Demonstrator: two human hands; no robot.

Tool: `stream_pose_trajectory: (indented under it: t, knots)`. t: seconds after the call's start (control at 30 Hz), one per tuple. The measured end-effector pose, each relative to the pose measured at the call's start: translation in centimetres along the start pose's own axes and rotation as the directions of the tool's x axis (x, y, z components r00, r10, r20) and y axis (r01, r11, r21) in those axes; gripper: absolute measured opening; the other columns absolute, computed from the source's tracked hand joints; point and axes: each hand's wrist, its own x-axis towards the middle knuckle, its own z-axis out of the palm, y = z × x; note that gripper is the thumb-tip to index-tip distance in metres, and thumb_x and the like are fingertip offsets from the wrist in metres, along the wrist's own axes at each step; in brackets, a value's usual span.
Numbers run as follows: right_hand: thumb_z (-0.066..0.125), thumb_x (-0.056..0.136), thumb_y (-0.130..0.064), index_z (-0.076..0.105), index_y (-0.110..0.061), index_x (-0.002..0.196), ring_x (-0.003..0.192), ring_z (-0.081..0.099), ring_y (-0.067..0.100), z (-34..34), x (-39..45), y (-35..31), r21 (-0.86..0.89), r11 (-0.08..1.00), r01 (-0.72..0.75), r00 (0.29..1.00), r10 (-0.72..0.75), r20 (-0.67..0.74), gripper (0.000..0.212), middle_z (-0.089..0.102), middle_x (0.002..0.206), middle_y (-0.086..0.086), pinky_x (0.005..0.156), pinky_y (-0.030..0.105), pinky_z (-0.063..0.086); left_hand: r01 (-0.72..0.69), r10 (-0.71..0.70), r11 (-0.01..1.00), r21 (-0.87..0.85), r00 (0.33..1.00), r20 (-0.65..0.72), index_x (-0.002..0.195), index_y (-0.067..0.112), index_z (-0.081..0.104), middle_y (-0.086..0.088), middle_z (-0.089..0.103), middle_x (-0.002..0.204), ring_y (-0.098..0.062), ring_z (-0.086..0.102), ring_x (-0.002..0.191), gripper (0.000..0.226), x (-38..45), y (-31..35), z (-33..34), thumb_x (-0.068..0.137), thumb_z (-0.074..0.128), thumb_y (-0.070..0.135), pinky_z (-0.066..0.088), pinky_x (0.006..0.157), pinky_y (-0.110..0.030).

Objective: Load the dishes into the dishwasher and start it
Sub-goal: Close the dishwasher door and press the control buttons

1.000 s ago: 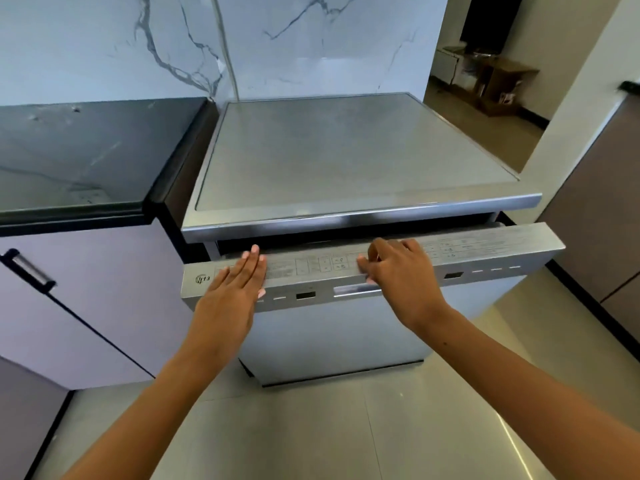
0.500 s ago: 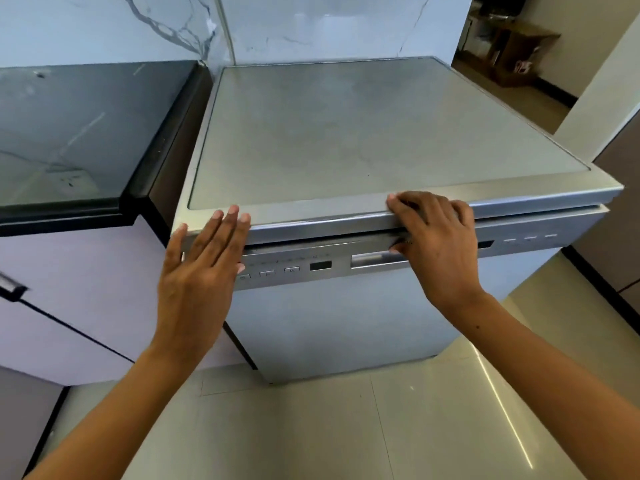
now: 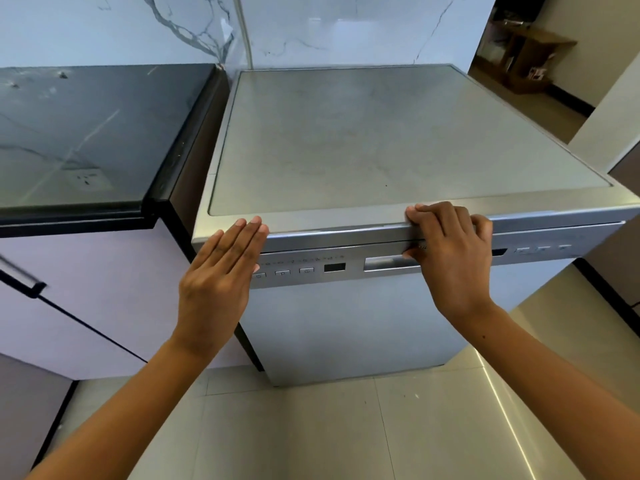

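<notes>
The silver, box-shaped stainless-steel dishwasher (image 3: pixel 363 306) stands on the pale tiled floor (image 3: pixel 346 431), tight against the dark glossy stone desk (image 3: pixel 86 133) on its left and backed by the white marble wall (image 3: pixel 311 26). Its door sits flush under the brushed top lip, so you appear to be holding it closed rather than opening it.

Your left hand (image 3: pixel 218 275) is released: fingers straight and together, palm laid flat against the door's upper left corner, fingertips reaching the lip. That flat press likely seats the latch evenly on that side. Your right hand (image 3: pixel 450 251) is clenched over the top edge, fingers hooked onto the lip and thumb tucked in the seam just above the recessed grey handle slot (image 3: pixel 388 263). This looks like a squeeze that pulls door and frame together.

The control strip's small square buttons (image 3: pixel 284 273) and the dark display window (image 3: pixel 334 267) lie between your hands, uncovered and near your left fingertips, handy for starting the cycle.

A second ago the door hung ajar with a dark gap below the top and both hands on its upper rim. Half a second ago it was nearly up. Now the gap is gone, and the view has moved closer.
</notes>
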Motion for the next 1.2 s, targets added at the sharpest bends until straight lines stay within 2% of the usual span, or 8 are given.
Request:
stream_pose_trajectory:
  t: [0.17,0.3,0.47,0.63,0.9,0.97,1.07,1.2]
  knots:
    - [0.075,0.073,-0.004,0.054,-0.007,0.123,0.109,0.051,0.029,-0.6,-0.8,-1.7,-0.059,0.995,-0.074,0.996,0.077,0.047,0.055,0.056,0.120,0.012,0.099,0.043,0.034,-0.112,0.105,0.991,0.068,0.989,0.101,0.131,0.001,0.053,-0.015,0.051,0.136,-0.030,0.049,0.126,0.054,0.9,-1.3,-1.7,0.081,0.071,0.002,0.038,0.106,-0.046]
    - [0.066,0.080,-0.011,0.048,-0.006,0.132,0.124,0.041,0.029,-1.2,-5.7,-6.6,0.002,0.999,0.032,0.996,-0.032,0.083,0.056,0.046,0.138,0.014,0.107,0.046,0.023,-0.010,0.002,0.998,0.059,0.992,0.125,0.133,-0.001,0.050,-0.017,0.048,0.138,-0.032,0.045,0.128,0.059,-0.5,-3.0,-3.0,0.078,0.072,-0.002,0.034,0.108,-0.046]
    - [0.083,0.054,-0.006,0.062,-0.005,0.119,0.110,0.055,0.029,1.1,-12.6,-12.8,0.065,0.982,0.177,0.947,-0.188,0.260,0.068,0.061,0.119,0.015,0.104,0.044,0.026,-0.006,0.004,1.000,0.010,0.987,0.158,0.133,-0.005,0.048,-0.021,0.048,0.138,-0.033,0.046,0.128,0.065,-0.7,-3.5,-2.9,0.073,0.075,-0.007,0.036,0.106,-0.043]
    - [0.086,0.052,-0.011,0.054,-0.007,0.129,0.090,0.064,0.029,2.7,-13.2,-15.6,0.086,0.995,0.056,0.928,-0.084,0.363,0.083,0.065,0.100,0.015,0.093,0.047,0.046,0.029,-0.035,0.998,0.056,0.994,0.102,0.135,-0.004,0.046,-0.021,0.045,0.141,-0.032,0.042,0.131,0.065,-1.3,-2.8,-2.2,0.075,0.070,-0.013,0.027,0.113,-0.037]
    - [0.087,0.048,-0.014,0.044,-0.020,0.138,0.066,0.060,0.029,3.6,-8.5,-18.3,0.062,0.998,0.000,0.930,-0.023,0.367,0.100,0.063,0.076,0.017,0.073,0.039,0.052,0.091,-0.095,0.992,0.088,0.995,0.043,0.140,-0.001,0.040,-0.018,0.039,0.146,-0.029,0.034,0.137,0.067,-1.8,-2.2,-1.3,0.079,0.063,-0.018,0.011,0.117,-0.030]
    - [0.085,0.057,-0.019,0.025,-0.024,0.145,0.073,0.062,0.029,3.5,-7.6,-18.9,0.057,0.998,0.002,0.916,-0.025,0.401,0.107,0.064,0.083,0.017,0.078,0.039,0.051,0.096,-0.100,0.992,0.078,0.994,0.045,0.140,-0.001,0.039,-0.017,0.038,0.147,-0.028,0.034,0.137,0.068,-1.8,-2.4,-1.2,0.079,0.064,-0.016,0.011,0.117,-0.029]
    - [0.059,0.089,-0.022,-0.023,-0.028,0.140,0.103,0.055,0.030,4.0,-6.9,-19.0,0.082,0.997,0.007,0.870,-0.046,0.492,0.096,0.058,0.115,0.018,0.100,0.041,0.036,0.141,-0.143,0.989,0.052,0.989,0.044,0.139,0.000,0.041,-0.016,0.040,0.146,-0.028,0.035,0.136,0.068,-1.8,-2.1,-1.0,0.078,0.066,-0.017,0.010,0.117,-0.027]
    - [0.046,0.096,-0.018,-0.035,-0.025,0.133,0.108,0.054,0.030,3.5,-6.3,-19.5,0.064,0.998,-0.003,0.832,-0.033,0.553,0.090,0.060,0.116,0.016,0.106,0.041,0.027,0.187,-0.188,0.982,0.020,0.982,0.022,0.136,0.000,0.046,-0.015,0.047,0.141,-0.029,0.041,0.132,0.071,-1.6,-1.6,-1.0,0.072,0.070,-0.018,0.020,0.115,-0.030]
